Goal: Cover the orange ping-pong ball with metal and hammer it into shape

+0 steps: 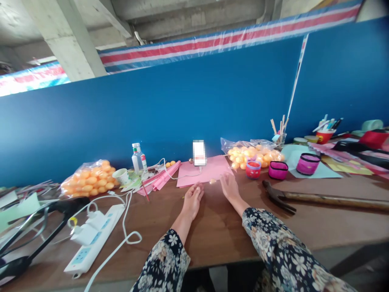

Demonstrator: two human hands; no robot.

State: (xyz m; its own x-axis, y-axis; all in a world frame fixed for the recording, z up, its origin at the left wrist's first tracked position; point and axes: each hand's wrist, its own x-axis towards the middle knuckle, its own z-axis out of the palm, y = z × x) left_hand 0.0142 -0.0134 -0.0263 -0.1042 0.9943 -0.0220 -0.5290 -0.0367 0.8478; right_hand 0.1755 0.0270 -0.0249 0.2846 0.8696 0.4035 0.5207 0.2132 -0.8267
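My left hand is over the brown table, its fingers drawn together; whatever they may hold is hidden. My right hand reaches forward over the near right edge of the pink paper sheets, fingers stretched out and slightly blurred. Between the two hands, by the paper's front edge, lies a small pale brown roundish thing, nearest to my right fingertips; it is too small to name. An upright white rectangle, partly pixelated, stands at the back of the paper with a white cable running to it.
On the right are a claw hammer, two magenta fabric bands, a red cup and a bag of orange balls. At left are another ball bag, a glass bottle and a power strip. A blue partition rises behind.
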